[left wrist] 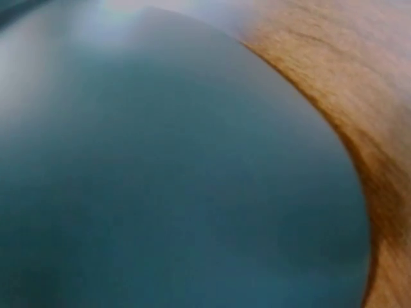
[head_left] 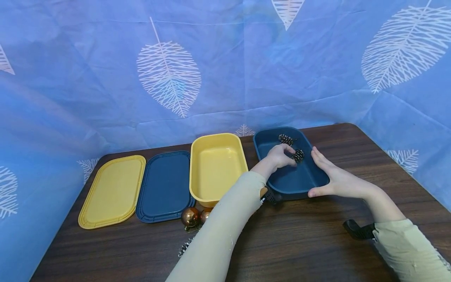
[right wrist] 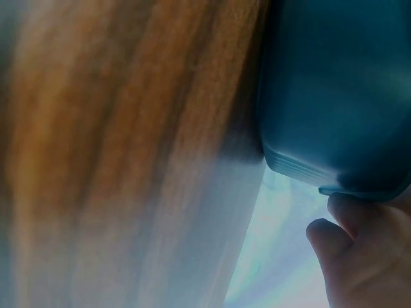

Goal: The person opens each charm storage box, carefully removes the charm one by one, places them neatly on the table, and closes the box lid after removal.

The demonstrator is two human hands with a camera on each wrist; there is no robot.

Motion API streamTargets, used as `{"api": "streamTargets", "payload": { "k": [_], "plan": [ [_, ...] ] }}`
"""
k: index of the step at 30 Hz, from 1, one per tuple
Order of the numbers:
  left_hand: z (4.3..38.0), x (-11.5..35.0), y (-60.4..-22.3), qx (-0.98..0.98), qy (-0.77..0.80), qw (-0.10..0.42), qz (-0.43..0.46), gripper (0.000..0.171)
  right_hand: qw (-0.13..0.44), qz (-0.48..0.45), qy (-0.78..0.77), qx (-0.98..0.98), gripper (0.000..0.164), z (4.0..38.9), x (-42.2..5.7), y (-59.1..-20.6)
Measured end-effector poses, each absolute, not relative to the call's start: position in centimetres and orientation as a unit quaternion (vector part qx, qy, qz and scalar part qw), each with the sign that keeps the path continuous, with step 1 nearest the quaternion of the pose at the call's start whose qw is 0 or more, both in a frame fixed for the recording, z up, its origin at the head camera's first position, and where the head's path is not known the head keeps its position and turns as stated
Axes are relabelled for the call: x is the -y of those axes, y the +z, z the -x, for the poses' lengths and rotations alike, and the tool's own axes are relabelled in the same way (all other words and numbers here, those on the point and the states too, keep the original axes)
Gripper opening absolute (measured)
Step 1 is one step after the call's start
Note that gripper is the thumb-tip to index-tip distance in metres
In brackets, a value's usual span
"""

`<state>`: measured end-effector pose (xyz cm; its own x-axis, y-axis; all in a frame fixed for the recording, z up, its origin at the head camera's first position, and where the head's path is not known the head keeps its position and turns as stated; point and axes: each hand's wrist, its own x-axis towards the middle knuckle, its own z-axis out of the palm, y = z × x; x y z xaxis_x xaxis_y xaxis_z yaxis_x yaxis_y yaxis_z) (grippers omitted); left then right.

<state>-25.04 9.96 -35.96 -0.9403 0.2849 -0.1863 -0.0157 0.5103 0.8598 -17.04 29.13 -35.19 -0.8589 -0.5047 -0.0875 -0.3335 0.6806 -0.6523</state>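
A deep blue box (head_left: 299, 178) stands at the back right of the table, with a pine cone (head_left: 286, 139) lying toward its far end. Reaching inside, my left hand (head_left: 279, 157) pinches a second pine cone (head_left: 298, 156) between fingers and thumb. My right hand (head_left: 332, 178) rests against the box's right side and near corner, fingers extended and thumb spread apart. In the right wrist view, fingertips (right wrist: 353, 215) touch the rim of the blue box (right wrist: 340, 96). The left wrist view is mostly filled by the blurred blue box wall (left wrist: 180, 167).
Left of the blue box stands a yellow box (head_left: 216, 168). Beyond it lie a blue lid (head_left: 165, 186) and a yellow lid (head_left: 112, 192). Shiny copper baubles (head_left: 190, 217) and another pine cone (head_left: 184, 246) sit in front, partly hidden by my left sleeve (head_left: 222, 231).
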Motion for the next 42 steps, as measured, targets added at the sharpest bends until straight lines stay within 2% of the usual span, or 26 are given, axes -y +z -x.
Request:
{"api": "streamTargets", "payload": {
  "k": [5,8,14,17,29,37,42],
  "plan": [
    [25.1,-10.1,-36.1,-0.859,0.48,0.148,-0.102,0.019,0.129,0.235,-0.33,-0.905,0.113,17.0,-29.2,-35.3],
    [25.1,-10.1,-36.2,-0.855,0.481,0.15,-0.126,0.021,0.128,0.239,-0.331,-0.904,0.113,16.9,-29.3,-35.3],
    [25.3,-10.1,-36.2,-0.846,0.473,0.171,-0.176,0.05,0.128,0.24,-0.334,-0.902,0.112,17.0,-29.3,-35.3],
    [25.2,-10.2,-36.2,-0.861,0.437,0.172,-0.198,0.057,0.129,0.241,-0.335,-0.902,0.112,17.0,-29.4,-35.3],
    [24.9,-10.3,-36.2,-0.872,0.421,0.154,-0.198,0.041,0.125,0.243,-0.331,-0.903,0.112,16.9,-29.2,-35.2],
    [25.1,-9.8,-35.1,-0.845,0.492,0.131,-0.161,0.04,0.126,0.236,-0.335,-0.903,0.112,16.9,-29.0,-35.2],
    [25.0,-8.7,-33.0,-0.816,0.525,0.153,-0.187,0.041,0.129,0.233,-0.337,-0.903,0.111,16.9,-29.2,-35.1]
  ]
}}
